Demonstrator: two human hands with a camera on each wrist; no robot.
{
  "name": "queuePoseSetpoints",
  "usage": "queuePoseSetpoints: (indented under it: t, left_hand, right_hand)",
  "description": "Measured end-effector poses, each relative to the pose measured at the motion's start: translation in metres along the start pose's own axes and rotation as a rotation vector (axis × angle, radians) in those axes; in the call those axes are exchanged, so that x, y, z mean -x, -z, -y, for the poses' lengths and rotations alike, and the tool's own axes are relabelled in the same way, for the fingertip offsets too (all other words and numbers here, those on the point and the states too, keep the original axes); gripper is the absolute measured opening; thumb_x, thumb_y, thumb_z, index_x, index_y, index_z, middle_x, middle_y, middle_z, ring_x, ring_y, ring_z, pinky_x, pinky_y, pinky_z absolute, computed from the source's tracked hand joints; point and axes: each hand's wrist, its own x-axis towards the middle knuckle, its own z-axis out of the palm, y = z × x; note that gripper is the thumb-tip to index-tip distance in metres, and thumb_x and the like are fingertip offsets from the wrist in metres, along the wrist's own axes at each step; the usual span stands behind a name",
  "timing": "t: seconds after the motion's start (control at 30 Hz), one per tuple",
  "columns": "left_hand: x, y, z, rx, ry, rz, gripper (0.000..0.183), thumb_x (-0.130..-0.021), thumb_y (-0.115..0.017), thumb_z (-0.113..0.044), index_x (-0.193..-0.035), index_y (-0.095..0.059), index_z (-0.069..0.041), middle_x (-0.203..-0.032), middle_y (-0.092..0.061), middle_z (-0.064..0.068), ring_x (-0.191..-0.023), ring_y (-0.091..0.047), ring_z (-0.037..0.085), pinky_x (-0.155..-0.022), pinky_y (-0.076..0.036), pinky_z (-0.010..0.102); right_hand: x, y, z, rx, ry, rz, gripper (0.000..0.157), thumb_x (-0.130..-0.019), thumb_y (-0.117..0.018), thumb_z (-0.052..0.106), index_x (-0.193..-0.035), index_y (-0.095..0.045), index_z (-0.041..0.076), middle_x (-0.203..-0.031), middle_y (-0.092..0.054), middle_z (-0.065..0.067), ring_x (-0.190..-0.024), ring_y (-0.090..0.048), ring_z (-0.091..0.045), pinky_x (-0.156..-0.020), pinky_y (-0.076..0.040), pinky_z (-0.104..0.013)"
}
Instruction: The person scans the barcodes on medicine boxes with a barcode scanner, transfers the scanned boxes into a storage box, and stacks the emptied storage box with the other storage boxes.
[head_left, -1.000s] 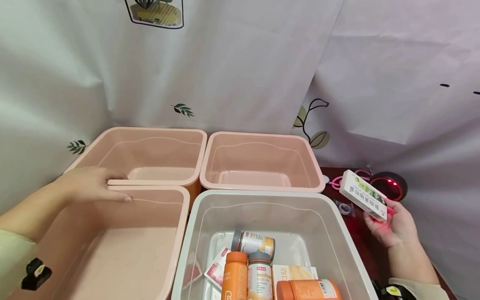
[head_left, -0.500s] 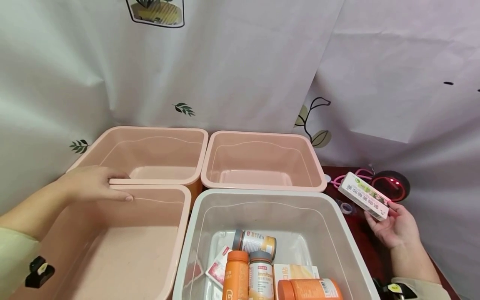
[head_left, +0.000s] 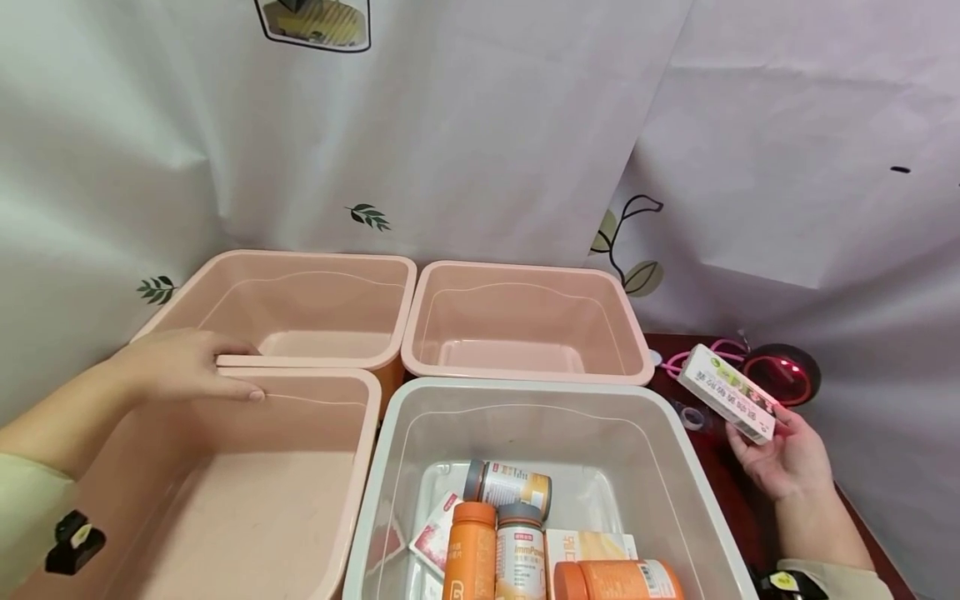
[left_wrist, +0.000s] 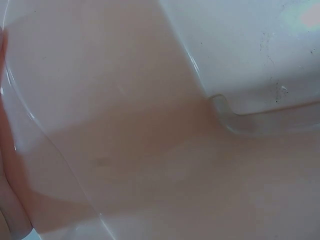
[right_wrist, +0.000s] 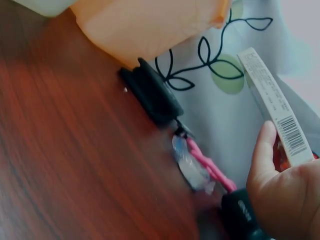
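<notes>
In the head view my right hand holds a small white medicine box with green print by its near end. The thumb lies along one side, and the box tilts over the dark red table. Right behind it is a round black scanner glowing red. The right wrist view shows a barcode on the box's narrow side. At the left, my left hand grips the adjoining rims of two pink bins, its thumb inside the front bin and its fingers over into the back bin.
A grey bin holds bottles, including an orange bottle, and flat boxes. Behind it stands another pink bin. A pink cord and a black stand-like piece lie on the table. A printed curtain hangs behind.
My right hand has turned the medicine box slightly, showing more of its printed face. The red glow on the palm has gone. My left hand stays on the rims.
</notes>
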Motion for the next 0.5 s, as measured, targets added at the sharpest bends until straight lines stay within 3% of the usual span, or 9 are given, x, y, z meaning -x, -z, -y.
queuePoseSetpoints:
  t: [0.27, 0.5]
  left_hand:
    - [0.001, -0.002, -0.005, 0.019, 0.012, 0.008, 0.055, -0.083, -0.087, -0.057, -0.121, -0.078, -0.018, -0.093, -0.071, -0.014, -0.084, -0.063, 0.010, -0.079, -0.052, 0.042]
    - [-0.007, -0.003, -0.011, 0.016, 0.003, -0.007, 0.057, -0.082, -0.086, -0.059, -0.125, -0.077, -0.023, -0.100, -0.072, -0.012, -0.090, -0.065, 0.012, -0.082, -0.052, 0.044]
  right_hand:
    - [0.000, -0.027, -0.015, 0.081, 0.069, 0.089, 0.021, -0.115, -0.048, 0.027, -0.132, -0.057, 0.016, -0.125, -0.073, -0.017, -0.115, -0.071, -0.037, -0.105, -0.050, -0.053]
    - [0.006, -0.053, -0.029, 0.244, 0.141, 0.349, 0.032, -0.116, -0.031, 0.011, -0.137, -0.055, 0.007, -0.133, -0.069, -0.021, -0.118, -0.070, -0.039, -0.096, -0.056, -0.055]
